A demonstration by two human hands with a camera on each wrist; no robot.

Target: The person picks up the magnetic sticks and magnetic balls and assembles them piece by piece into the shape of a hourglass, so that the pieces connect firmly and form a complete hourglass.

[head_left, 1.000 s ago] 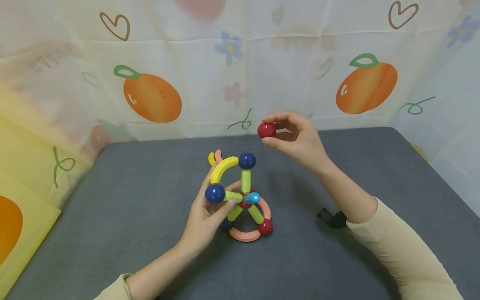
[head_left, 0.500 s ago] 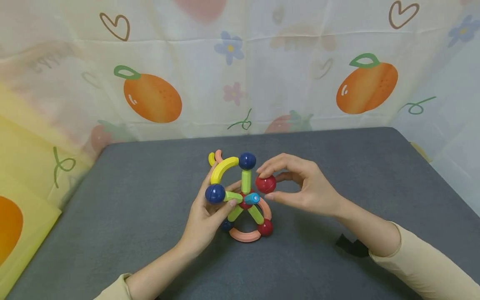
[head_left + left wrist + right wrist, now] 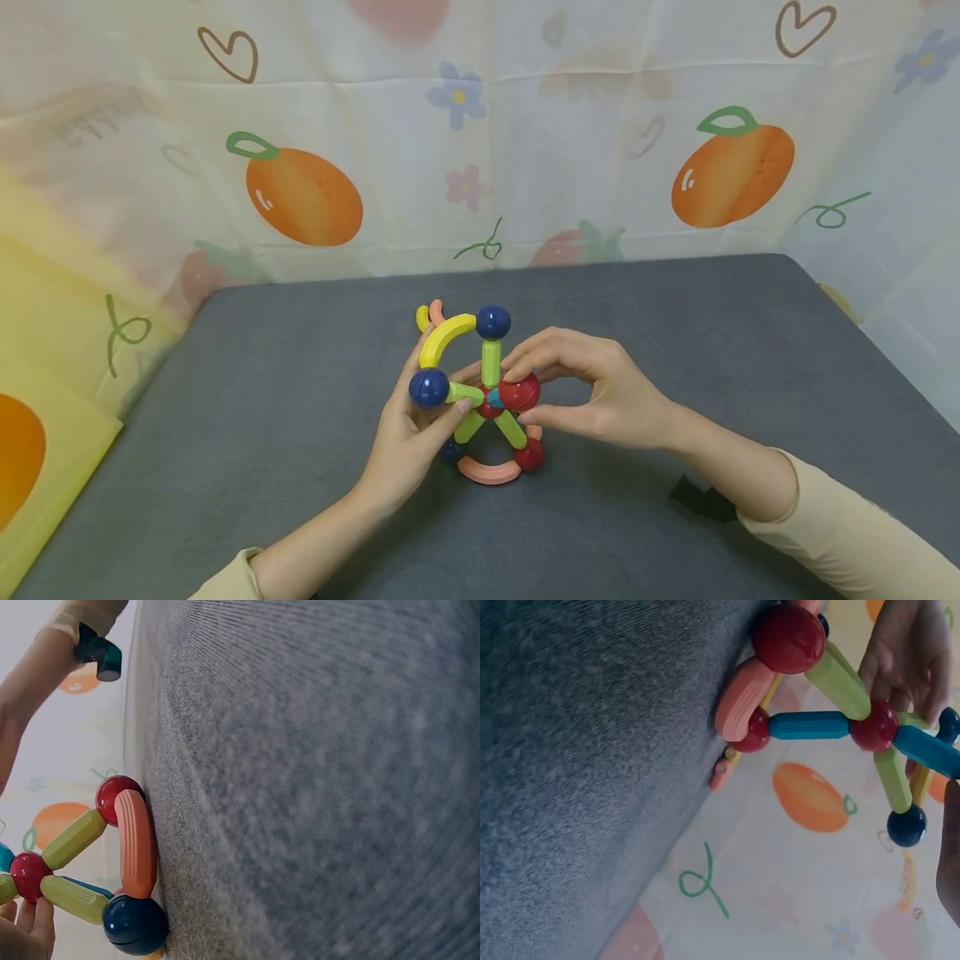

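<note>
A magnetic stick-and-ball model stands on the dark grey table (image 3: 300,517), with blue balls (image 3: 430,387), green rods (image 3: 491,362), a yellow curved rod (image 3: 447,337) and salmon curved rods (image 3: 489,472). My left hand (image 3: 405,446) holds it by a green rod near the central red ball (image 3: 873,725), thumb in front. Between thumb and fingers, my right hand (image 3: 607,387) pinches a loose-looking red ball (image 3: 520,392) against the tip of the blue rod (image 3: 928,751) that juts toward me. Whether ball and rod touch is hard to tell. The right wrist view cuts off that ball.
Behind the model lie a yellow curved piece (image 3: 423,318) and a salmon one (image 3: 437,312). A printed curtain (image 3: 570,150) hangs along the table's far edge. Under the right forearm is a black item (image 3: 702,498), seen as a strapped wrist piece (image 3: 99,654) in the left wrist view.
My right hand has brought the red ball down from above the model, then left onto the blue rod's end. The left hand and the model have stayed in place.
</note>
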